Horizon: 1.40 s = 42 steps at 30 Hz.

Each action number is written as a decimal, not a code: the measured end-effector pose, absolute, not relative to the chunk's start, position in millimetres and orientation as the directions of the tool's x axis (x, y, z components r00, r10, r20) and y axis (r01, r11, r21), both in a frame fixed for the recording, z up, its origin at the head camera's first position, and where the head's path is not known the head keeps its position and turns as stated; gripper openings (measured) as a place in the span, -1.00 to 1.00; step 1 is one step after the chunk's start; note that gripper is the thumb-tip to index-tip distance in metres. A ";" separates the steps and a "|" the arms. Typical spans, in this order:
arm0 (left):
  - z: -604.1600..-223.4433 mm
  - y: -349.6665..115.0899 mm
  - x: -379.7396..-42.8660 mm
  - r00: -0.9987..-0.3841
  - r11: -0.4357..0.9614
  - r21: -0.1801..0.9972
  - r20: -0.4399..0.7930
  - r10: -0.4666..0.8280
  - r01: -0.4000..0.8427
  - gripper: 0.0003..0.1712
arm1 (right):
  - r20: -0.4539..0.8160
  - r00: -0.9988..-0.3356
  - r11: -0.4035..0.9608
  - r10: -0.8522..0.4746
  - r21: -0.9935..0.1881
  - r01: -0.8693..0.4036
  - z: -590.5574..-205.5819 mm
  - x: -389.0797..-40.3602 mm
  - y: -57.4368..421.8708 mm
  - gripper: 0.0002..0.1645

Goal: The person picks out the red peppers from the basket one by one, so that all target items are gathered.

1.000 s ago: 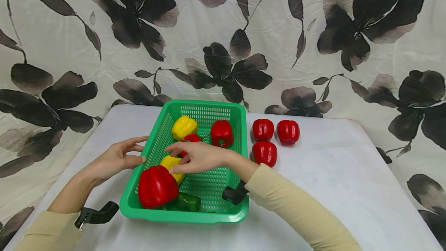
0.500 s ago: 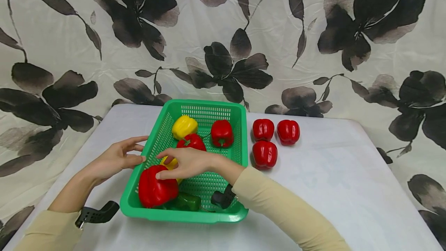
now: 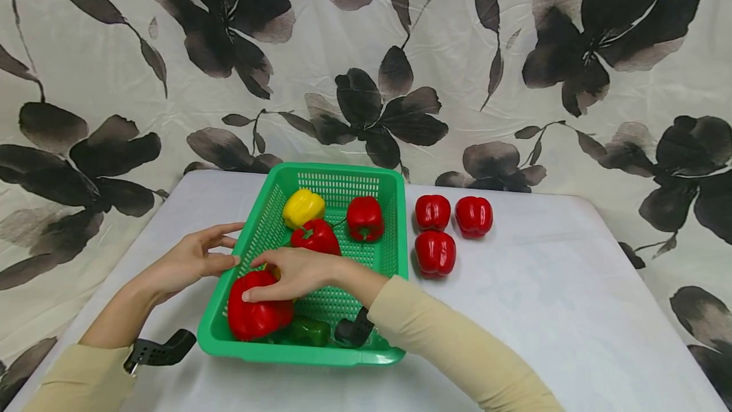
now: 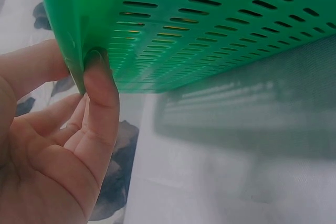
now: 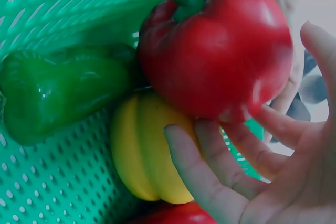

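A green plastic basket (image 3: 400, 310) with slotted walls holds several peppers. My left hand (image 3: 185, 262) grips its left rim, and in the left wrist view the fingers (image 4: 102, 98) pinch the basket edge (image 4: 68, 35). My right hand (image 3: 300, 275) is over the large red bell pepper (image 3: 257, 310) at the front left. In the right wrist view, its spread fingers (image 5: 199, 166) reach the side of that red pepper (image 5: 226, 45), while the thumb stands apart from it. Beneath these fingers lies a yellow bell pepper (image 5: 147, 145), mostly hidden in the head view. A green pepper (image 3: 309, 330) lies beside the large red one.
Farther back in the basket are a yellow bell pepper (image 3: 303, 207) and two red ones, one near the middle (image 3: 317, 237) and one at the right (image 3: 365, 218). Three red bell peppers (image 3: 436, 253) stand on the white tablecloth (image 3: 543, 285), right of the basket. A flowered cloth hangs behind.
My right hand has moved left and toward the front, from above the yellow pepper to the large red pepper. The left hand keeps its hold on the rim.
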<state>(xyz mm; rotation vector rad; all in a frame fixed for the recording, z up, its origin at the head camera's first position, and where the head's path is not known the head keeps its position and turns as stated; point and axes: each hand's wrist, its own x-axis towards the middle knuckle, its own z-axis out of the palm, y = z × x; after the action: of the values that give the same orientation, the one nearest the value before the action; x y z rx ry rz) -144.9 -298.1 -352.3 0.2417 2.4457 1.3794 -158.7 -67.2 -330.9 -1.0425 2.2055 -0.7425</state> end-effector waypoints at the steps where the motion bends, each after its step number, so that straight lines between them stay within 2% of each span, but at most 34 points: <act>1: -352.4 -298.0 -145.1 -0.934 0.519 0.855 -0.195 0.299 -0.012 -0.18 | -0.265 -0.526 0.543 -0.808 -0.680 -0.492 -330.8 -158.1 -68.1 -0.27; 14: -352.8 -297.9 -145.3 -0.931 0.506 0.863 -0.189 0.312 -0.006 -0.20 | -0.276 -0.534 0.569 -0.800 -0.633 -0.526 -329.1 -153.4 -71.0 -0.30; 34: -349.9 -296.3 -143.0 -0.936 0.528 0.849 -0.197 0.291 -0.015 -0.21 | -0.256 -0.554 0.527 -0.793 -0.743 -0.412 -324.2 -159.1 -57.0 -0.37; 42: -348.8 -295.8 -142.6 -0.935 0.527 0.850 -0.203 0.290 -0.021 -0.20 | -0.222 -0.582 0.506 -0.783 -0.771 -0.387 -321.8 -162.5 -50.1 -0.35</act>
<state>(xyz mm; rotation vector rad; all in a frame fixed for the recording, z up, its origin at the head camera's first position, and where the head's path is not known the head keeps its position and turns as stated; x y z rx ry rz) -142.6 -295.8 -348.8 0.2233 2.4503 1.3697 -162.5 -50.1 -321.8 -0.9541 2.1897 -0.9250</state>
